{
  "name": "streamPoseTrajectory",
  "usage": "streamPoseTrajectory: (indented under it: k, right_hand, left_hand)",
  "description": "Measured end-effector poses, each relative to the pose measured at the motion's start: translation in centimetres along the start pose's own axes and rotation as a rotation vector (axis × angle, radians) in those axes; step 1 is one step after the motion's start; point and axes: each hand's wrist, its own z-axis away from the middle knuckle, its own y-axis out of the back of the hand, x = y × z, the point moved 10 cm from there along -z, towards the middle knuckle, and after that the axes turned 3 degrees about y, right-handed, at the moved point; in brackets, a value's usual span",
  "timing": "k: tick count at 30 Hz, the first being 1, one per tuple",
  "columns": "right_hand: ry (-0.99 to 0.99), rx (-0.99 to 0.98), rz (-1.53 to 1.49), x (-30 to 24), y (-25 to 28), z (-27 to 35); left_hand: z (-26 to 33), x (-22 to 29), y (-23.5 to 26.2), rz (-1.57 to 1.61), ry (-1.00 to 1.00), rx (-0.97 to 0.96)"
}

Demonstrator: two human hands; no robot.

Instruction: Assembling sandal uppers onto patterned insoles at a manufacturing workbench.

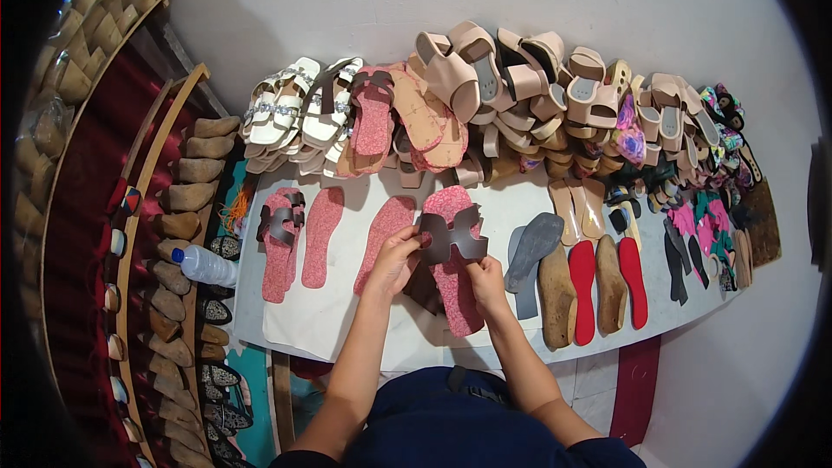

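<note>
Both of my hands grip a dark brown cut-out sandal strap (438,249) over a pink speckled insole (459,305). My left hand (393,263) pinches the strap's left end, and my right hand (487,284) closes on its lower right end. Whether the insole is also held, I cannot tell. Below my left hand lies another pink insole (386,227), partly covered by it. Some dark brown pieces (422,289) show between my hands. Further left lie a single pink insole (322,238) and pink insoles with brown straps (282,243).
Finished beige sandals (511,78) and white sandals (290,100) are heaped along the wall. Wooden shoe lasts (557,299), red insoles (583,290) and a grey sole (532,251) lie right of my hands. A water bottle (208,267) leans at the table's left edge, beside a rack of lasts (192,198).
</note>
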Motion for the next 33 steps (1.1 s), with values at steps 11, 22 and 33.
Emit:
streamPoseTrajectory:
  k: [11,22,33]
  right_hand:
    - [0.034,0.030,0.046,0.2,0.0,-0.1]
    - [0.062,-0.053,-0.042,0.2,-1.1,0.1]
    - [-0.032,-0.017,-0.056,1.9,-0.9,-0.1]
  left_hand:
    - [0.1,1.2,0.5,-0.221,-0.065,0.136]
    - [-0.4,1.6,0.6,-0.262,-0.091,0.103]
    - [-0.6,0.5,1.3,-0.239,-0.048,0.109]
